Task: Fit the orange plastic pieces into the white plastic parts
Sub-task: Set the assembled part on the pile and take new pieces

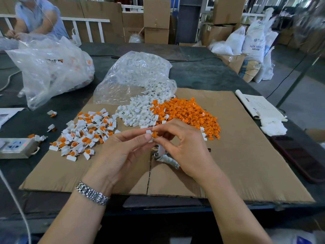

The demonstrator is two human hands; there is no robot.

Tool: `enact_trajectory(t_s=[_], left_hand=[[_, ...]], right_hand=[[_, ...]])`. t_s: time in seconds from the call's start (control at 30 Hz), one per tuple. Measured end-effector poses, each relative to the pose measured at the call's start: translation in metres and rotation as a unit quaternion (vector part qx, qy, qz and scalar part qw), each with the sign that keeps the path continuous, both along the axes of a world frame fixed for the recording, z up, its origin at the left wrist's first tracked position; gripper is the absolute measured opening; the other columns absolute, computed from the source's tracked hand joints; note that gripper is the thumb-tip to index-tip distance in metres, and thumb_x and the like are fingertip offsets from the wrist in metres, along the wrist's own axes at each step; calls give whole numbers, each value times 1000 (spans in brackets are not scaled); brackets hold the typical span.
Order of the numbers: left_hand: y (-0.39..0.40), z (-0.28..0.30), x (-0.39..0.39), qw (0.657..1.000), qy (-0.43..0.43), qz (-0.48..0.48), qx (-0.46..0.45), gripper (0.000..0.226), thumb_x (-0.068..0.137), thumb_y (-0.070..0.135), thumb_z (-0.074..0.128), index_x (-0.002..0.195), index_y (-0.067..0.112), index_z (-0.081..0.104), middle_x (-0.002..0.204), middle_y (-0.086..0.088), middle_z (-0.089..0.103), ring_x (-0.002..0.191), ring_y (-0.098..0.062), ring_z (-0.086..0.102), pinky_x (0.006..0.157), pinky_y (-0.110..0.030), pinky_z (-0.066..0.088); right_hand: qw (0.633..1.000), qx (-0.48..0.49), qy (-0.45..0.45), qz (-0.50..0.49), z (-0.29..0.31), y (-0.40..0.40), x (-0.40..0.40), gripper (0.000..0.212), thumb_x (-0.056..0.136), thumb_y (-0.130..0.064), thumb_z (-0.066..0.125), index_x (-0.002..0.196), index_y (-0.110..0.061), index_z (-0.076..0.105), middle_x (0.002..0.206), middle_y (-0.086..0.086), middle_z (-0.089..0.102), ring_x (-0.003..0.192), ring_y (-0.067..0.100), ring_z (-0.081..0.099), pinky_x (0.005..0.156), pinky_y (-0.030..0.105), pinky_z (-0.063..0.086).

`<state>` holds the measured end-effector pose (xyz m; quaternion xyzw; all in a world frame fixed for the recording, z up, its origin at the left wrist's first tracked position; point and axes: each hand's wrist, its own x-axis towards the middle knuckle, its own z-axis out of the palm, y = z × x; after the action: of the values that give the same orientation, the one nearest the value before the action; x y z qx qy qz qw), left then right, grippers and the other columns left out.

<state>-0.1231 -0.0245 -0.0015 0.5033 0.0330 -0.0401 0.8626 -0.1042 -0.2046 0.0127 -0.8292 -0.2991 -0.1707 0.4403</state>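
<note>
My left hand (123,148): pinches the white part (149,134), above the cardboard sheet (246,155).
My right hand (181,145): pinches the orange piece (154,134) (touching the white part).

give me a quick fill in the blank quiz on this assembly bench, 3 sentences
1. The left hand pinches a white part while the right hand pushes in a piece coloured ____.
2. The heap of finished pieces lies to the ____ of the hands.
3. The loose white parts spill from a clear plastic ____.

Missing words: orange; left; bag
</note>
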Motion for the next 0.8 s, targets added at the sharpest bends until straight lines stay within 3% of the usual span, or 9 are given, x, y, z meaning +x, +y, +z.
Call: enact_trajectory(t_s=[0.23,0.4,0.63,0.8], left_hand=[[3,4,-3,998,40,-1,47,27,75,8,77,101,-1,79,104,-27,75,91,-32,77,74,-26,63],[5,4,-3,996,59,3,70,17,68,9,82,83,1,81,97,-27,75,82,-29,78,69,-25,62],[7,-2,-3,992,95,19,76,22,64,5,84,84,-1,78,84,-23,75,68,-23,74,59,-24,61],[5,-6,-3,991,100,54,74,26,60,6,85,84,-1,78,84,-22,76,68,-23,75,58,-22,60]], right_hand=[[1000,-14,-3,9,-4,1,-1,21,88,-9,75,109,-10,75,98,0,66,88,6,61,82,27,53],[999,-32,-7,12,-7,1,-1,19,89,-8,74,107,-10,74,100,0,66,89,6,60,82,31,53],[998,-59,8,14,-11,4,-5,15,91,-11,72,106,-11,73,99,-2,63,88,7,59,81,33,52],[996,-74,58,-1,-15,1,-5,30,91,-21,72,121,-20,69,108,-7,62,95,3,58,88,27,51]])
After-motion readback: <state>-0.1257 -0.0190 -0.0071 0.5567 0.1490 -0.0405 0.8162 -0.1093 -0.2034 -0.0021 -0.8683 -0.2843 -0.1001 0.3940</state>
